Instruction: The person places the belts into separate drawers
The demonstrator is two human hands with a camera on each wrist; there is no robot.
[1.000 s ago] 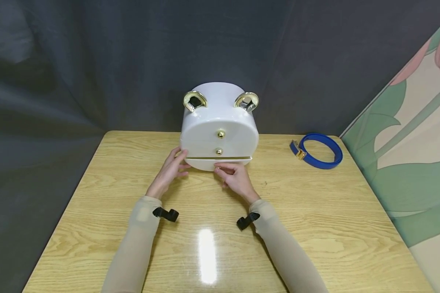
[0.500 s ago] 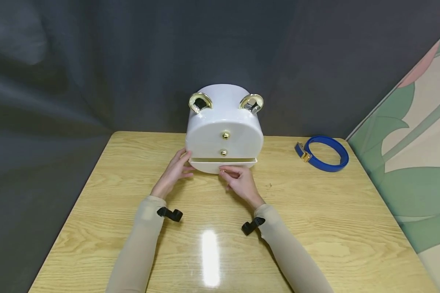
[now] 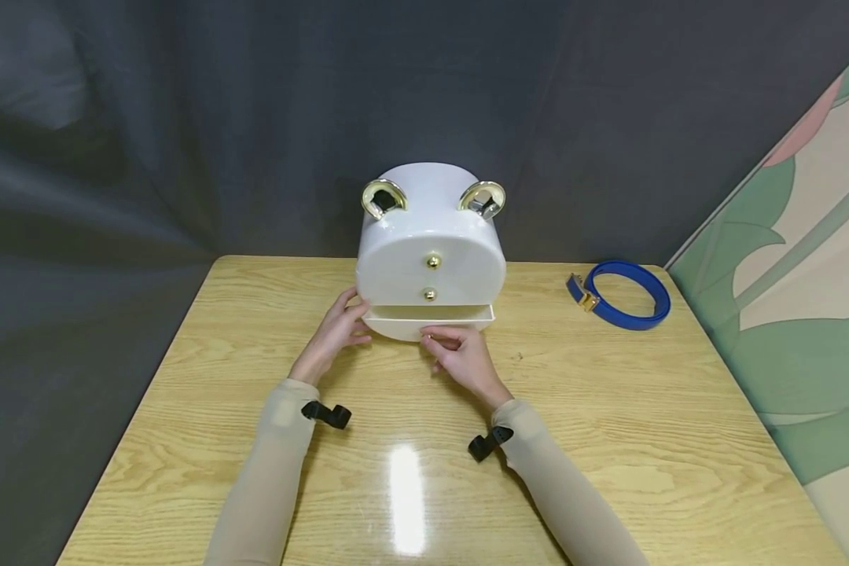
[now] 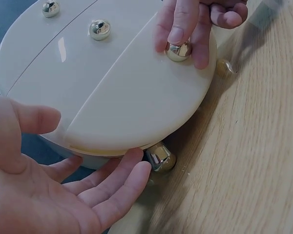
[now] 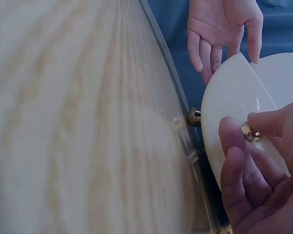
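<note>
A rounded white box (image 3: 430,228) with two gold ear-like rings on top stands at the back of the table, with drawers in its front. The bottom drawer (image 3: 396,324) is pulled partway out, and no contents show in its gap. My right hand (image 3: 463,358) pinches that drawer's gold knob (image 5: 250,131) between thumb and fingers. At the box's left side is my left hand (image 3: 332,334), its fingers extended and touching the side by the drawer. Gold feet (image 4: 161,157) hold the box off the table.
A coiled blue belt (image 3: 626,322) with a gold buckle lies at the table's back right. Behind the wooden table (image 3: 573,472) hangs a dark curtain (image 3: 269,141). A floral panel (image 3: 821,259) borders the right side.
The bottom drawer has slid farther out toward me, its gap widening, as my right hand moves back with the knob. My left hand stays at the box's side. The head view shifts slightly.
</note>
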